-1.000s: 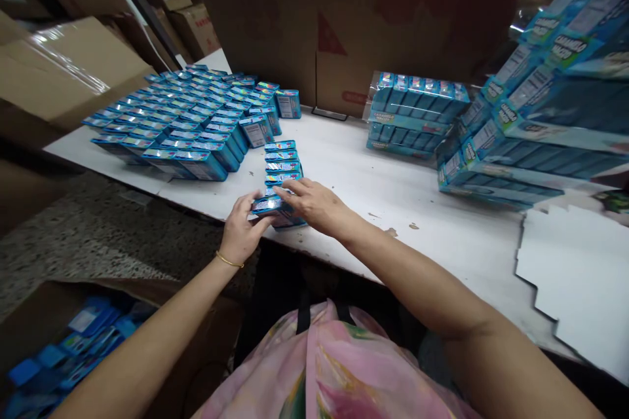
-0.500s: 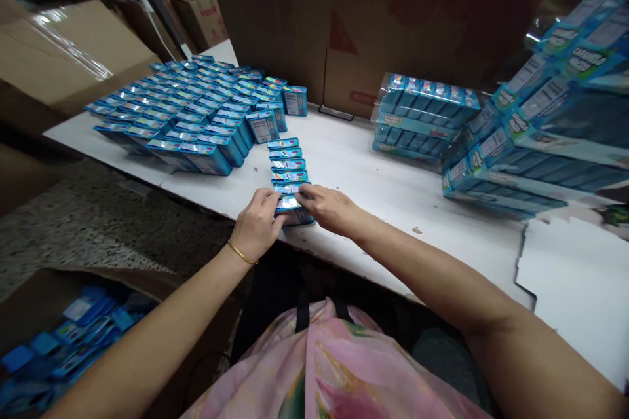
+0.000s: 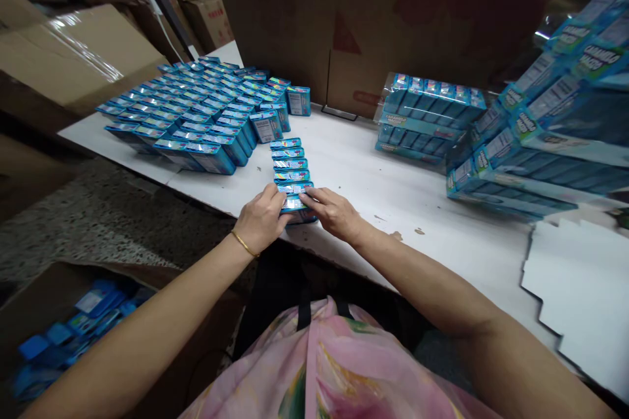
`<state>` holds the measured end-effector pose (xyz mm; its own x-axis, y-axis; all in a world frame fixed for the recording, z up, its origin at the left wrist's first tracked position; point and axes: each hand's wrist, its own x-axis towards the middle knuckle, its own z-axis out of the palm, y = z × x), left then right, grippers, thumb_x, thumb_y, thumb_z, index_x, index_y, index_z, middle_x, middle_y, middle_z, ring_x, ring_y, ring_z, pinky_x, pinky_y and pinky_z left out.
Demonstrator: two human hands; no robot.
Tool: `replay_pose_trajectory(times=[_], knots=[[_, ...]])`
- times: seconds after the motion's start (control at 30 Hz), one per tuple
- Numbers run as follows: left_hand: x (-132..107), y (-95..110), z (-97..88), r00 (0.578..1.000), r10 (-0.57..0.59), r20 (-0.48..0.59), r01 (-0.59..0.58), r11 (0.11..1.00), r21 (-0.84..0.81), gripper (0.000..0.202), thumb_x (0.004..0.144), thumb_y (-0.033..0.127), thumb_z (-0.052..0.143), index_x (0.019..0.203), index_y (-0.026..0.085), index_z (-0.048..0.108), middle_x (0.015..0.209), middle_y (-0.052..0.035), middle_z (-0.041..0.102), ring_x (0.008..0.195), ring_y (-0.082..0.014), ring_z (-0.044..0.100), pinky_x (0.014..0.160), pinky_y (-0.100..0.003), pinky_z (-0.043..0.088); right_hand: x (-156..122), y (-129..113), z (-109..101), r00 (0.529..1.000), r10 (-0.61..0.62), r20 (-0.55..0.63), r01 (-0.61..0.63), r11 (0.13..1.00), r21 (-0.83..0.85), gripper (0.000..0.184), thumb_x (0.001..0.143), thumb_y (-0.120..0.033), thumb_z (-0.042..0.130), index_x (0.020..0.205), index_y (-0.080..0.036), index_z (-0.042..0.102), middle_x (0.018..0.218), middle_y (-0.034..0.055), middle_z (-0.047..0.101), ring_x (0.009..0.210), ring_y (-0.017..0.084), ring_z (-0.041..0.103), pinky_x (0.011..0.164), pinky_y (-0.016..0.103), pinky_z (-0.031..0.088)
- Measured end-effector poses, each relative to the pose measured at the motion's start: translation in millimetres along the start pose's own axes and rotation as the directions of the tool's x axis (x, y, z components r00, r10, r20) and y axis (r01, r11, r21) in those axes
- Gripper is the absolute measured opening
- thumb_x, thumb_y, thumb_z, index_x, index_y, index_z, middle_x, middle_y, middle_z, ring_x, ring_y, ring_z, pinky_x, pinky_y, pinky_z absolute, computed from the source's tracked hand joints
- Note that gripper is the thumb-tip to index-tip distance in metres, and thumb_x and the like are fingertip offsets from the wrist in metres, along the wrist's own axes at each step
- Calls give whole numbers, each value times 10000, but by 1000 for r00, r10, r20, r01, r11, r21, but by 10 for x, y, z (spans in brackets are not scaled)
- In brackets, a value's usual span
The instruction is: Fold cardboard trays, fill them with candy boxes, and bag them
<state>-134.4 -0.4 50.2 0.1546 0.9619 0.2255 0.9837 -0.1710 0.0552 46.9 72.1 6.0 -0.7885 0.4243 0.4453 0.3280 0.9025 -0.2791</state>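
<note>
A short row of small blue candy boxes (image 3: 291,163) stands on the white tabletop, running from the front edge toward the back. My left hand (image 3: 263,215) grips the left side of the nearest box (image 3: 295,203), its thumb on the near face. On the other side, my right hand (image 3: 334,209) has its fingers closed against the right end of the same front boxes. Both hands touch the row; the fingertips partly hide the boxes between them.
A large block of upright blue boxes (image 3: 196,111) covers the table's left side. Clear-wrapped packs (image 3: 422,118) stand at the back right, beside a taller wrapped stack (image 3: 531,137). White card sheets (image 3: 580,288) lie at right. An open carton (image 3: 122,268) with blue boxes sits lower left.
The view has shifted slightly, so the table contents appear a little further right. Both hands stay at the front of the row, with hardly any movement against the boxes.
</note>
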Motion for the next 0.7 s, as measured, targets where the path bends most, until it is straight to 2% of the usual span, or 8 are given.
replay_pose_trajectory(times=[0.1,0.2,0.3,0.37,0.47,0.53,0.6,0.7], knots=[[30,82,30,999,8,45,-11,999,51,207,758,292,529,912,155,542,922,-94,493,839,-223,518,713,-322,434,-102,44,119,998,63,-29,-63,998,-13,368,876,-144,325,1224,-181,441,1249,88,454,1066,172,447,902,340,407],[11,117,109,999,-14,44,12,998,54,310,777,265,504,1062,144,508,998,-126,500,882,-247,506,723,-350,434,-131,74,129,994,108,-4,-108,993,-52,349,885,-189,343,1216,-165,449,1228,105,472,1050,183,460,892,356,411],[-103,88,171,999,-35,1,35,999,21,406,800,264,473,1193,171,437,1106,-145,491,990,-281,466,789,-396,416,-13,60,-61,999,22,40,-20,998,-58,344,867,-270,419,1198,-187,463,1202,108,487,1092,198,434,900,381,399],[-207,65,198,998,-54,-37,53,998,-32,482,797,298,482,1259,203,381,1223,-143,439,1100,-308,401,865,-441,374,150,20,-238,999,-36,16,36,999,-26,370,855,-331,443,1199,-196,459,1208,97,481,1134,190,407,933,370,373],[-324,21,250,992,-92,-87,71,973,-221,653,792,374,481,1358,207,201,1407,-125,220,1248,-316,245,972,-482,278,452,-86,-360,996,22,-87,-23,1000,-7,473,859,-401,408,1274,-177,370,1312,94,395,1235,188,303,1010,384,276],[-348,-55,297,974,-182,-137,111,904,-413,650,834,389,392,1381,201,94,1447,-107,98,1291,-274,188,1014,-458,240,618,-168,-282,997,59,-51,-60,998,-27,566,823,-467,443,1304,-191,327,1379,87,311,1293,229,188,1037,456,174],[-325,-186,349,931,-331,-152,183,786,-590,587,866,396,305,1382,214,91,1453,-85,87,1295,-229,206,1029,-414,243,710,-216,-130,995,27,97,-26,1000,-12,652,753,-537,510,1298,-222,342,1396,77,287,1305,263,142,1036,504,99],[-188,-439,442,879,-477,8,292,525,-799,569,857,492,256,1359,226,211,1431,-80,200,1274,-210,273,1007,-389,292,726,-119,29,961,-23,275,-24,986,166,712,712,-606,502,1301,-237,347,1381,64,321,1299,246,183,1048,478,85]])
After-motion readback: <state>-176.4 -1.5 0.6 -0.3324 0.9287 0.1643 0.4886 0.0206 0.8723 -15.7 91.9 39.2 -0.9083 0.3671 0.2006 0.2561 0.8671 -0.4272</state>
